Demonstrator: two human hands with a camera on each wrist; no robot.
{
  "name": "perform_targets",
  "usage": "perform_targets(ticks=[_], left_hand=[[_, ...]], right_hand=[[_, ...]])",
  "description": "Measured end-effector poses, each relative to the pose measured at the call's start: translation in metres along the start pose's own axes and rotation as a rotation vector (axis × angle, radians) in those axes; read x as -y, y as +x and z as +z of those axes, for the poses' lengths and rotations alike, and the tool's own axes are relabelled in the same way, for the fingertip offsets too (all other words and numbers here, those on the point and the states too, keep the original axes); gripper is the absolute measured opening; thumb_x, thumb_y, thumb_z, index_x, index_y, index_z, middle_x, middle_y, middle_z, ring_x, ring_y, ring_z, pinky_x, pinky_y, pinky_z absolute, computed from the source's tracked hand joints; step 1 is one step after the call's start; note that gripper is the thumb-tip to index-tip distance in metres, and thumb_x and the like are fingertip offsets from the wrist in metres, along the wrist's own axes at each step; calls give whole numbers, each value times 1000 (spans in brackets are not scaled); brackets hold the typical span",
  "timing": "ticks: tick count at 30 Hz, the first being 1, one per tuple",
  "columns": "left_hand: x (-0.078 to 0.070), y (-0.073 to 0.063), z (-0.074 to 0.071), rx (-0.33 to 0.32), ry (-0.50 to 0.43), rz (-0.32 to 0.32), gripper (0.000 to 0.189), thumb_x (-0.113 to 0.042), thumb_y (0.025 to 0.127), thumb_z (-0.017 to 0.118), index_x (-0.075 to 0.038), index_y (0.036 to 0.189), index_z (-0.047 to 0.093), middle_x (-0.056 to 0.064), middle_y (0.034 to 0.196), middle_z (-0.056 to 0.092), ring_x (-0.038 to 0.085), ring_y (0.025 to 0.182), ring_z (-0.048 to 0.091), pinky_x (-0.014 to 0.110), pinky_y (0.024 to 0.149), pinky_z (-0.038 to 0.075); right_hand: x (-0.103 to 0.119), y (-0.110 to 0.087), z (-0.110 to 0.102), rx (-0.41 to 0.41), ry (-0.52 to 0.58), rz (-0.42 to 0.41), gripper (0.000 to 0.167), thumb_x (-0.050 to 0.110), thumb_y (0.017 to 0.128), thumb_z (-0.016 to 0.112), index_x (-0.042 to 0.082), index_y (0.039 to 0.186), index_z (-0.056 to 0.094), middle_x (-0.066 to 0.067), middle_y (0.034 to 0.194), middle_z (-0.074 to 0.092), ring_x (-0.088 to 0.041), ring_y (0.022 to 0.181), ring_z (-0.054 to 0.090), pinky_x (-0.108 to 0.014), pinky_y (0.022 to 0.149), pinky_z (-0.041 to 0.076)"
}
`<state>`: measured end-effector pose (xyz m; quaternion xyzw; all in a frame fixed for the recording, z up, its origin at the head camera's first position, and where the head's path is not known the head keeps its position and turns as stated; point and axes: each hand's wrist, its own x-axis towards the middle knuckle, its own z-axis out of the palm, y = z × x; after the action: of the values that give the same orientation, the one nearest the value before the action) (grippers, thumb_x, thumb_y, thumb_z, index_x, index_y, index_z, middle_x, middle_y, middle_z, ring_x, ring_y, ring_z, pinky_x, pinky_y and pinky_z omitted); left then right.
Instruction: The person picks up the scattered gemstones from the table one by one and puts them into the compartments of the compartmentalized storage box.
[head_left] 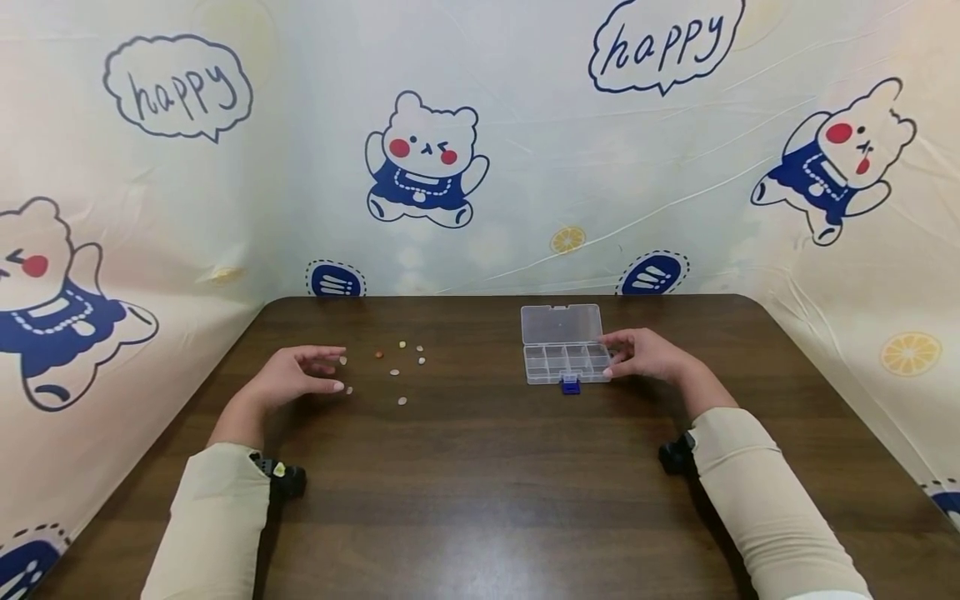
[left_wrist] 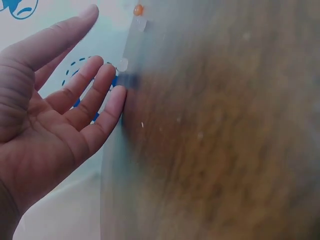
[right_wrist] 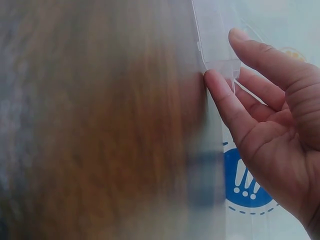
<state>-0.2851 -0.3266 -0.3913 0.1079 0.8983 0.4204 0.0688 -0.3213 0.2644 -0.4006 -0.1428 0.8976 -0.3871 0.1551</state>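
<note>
Several small pebble-like pieces, mostly pale [head_left: 395,372] and one orange [head_left: 379,355], lie scattered on the left part of the table. My left hand [head_left: 288,375] is beside them, thumb and fingers apart. Two pale pieces are right at its fingertips, and the left wrist view shows its palm bare. A clear plastic compartment box [head_left: 557,364] sits right of centre, its lid [head_left: 561,325] folded back and a blue clasp [head_left: 571,387] at its front. My right hand [head_left: 648,357] is at the box's right end, relaxed fingertips touching the edge [right_wrist: 222,64].
Both things lie on a dark brown wooden table [head_left: 480,467], far from its front edge. Behind and at the sides hangs a pale printed cloth [head_left: 525,150] with cartoon bears. A small black device is strapped at each sleeve cuff [head_left: 281,479].
</note>
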Motion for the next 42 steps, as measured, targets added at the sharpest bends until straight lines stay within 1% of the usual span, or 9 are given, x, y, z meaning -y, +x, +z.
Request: perform_targets(ticks=[6,11,14,19,21,27,31,37,42], left_hand=[[8,8,-3,13,-18,-24,70,-24,79,83,-2,139,52,22,134,56,38,120,54,51,100,42],[14,17,-7,11,62,-20,64,-22,80,82,-2,136,56,21,129,60,37,116,57,52,99,42],[18,23,-10,17,110,-35,60,-18,81,81,-1,134,58,21,127,62,37,115,58,52,99,43],[20,31,-11,37,133,-82,56,-15,82,80,-2,133,59,21,129,60,37,116,56,51,100,42],[21,34,-11,41,149,-86,54,-16,83,79,-2,131,60,21,129,60,36,115,57,51,99,43],[22,38,-9,29,182,-108,47,-17,85,77,-4,127,64,20,123,62,28,100,57,43,91,48],[21,40,-7,21,193,-122,43,-15,86,76,-3,126,65,19,117,64,25,93,55,38,84,47],[19,43,-6,32,216,-114,38,-15,87,74,-3,123,67,22,124,62,32,107,56,48,93,46],[16,43,-6,41,202,-120,31,-12,88,72,-2,117,70,19,118,66,33,108,57,50,96,44]], right_hand=[[-1,1,0,11,-9,9,72,28,80,82,3,140,50,-14,113,64,-25,95,60,-43,95,48],[0,2,-1,16,-15,9,70,26,81,81,3,140,50,-15,115,64,-25,96,60,-43,95,48],[3,1,-2,16,-19,17,71,27,80,82,4,140,50,-16,116,63,-26,97,60,-44,95,48],[5,0,-4,12,-30,21,72,27,81,82,5,141,49,-16,119,62,-26,99,59,-45,97,46],[5,0,-4,14,-32,19,72,28,81,81,4,141,49,-16,119,62,-26,100,59,-46,98,45],[4,1,-2,33,-30,6,71,29,81,81,3,140,49,-16,116,62,-26,98,58,-44,95,47],[3,2,-1,36,-28,3,70,27,81,81,4,140,50,-15,116,62,-25,96,59,-42,94,48],[4,1,-2,31,-28,9,70,26,81,81,3,140,50,-15,118,61,-26,97,59,-44,95,48],[5,1,-2,38,-32,5,70,26,82,80,2,140,49,-17,119,61,-26,99,59,-44,95,47]])
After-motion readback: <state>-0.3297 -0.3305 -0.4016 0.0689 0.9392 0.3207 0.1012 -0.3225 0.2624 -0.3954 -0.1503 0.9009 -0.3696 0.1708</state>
